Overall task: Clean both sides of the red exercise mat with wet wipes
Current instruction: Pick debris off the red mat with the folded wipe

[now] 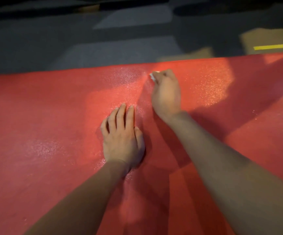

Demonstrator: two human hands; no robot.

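The mat (35,124) lies flat on the floor and fills the lower view, glistening where wet. The left hand (123,138) rests open, palm down, pinning it. Just right and farther out, near the far edge, the right hand (166,92) is clenched on a wipe (153,76). The mat looks light, soft and floppy, probably slick when damp; for flipping, grip an edge.

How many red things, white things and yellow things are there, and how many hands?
Red: 1, the red exercise mat
White: 1, the wet wipe bunched in the right hand
Yellow: 1, the yellow stripe on the floor
Hands: 2, the right hand and the left hand, flat on the mat
Total: 5
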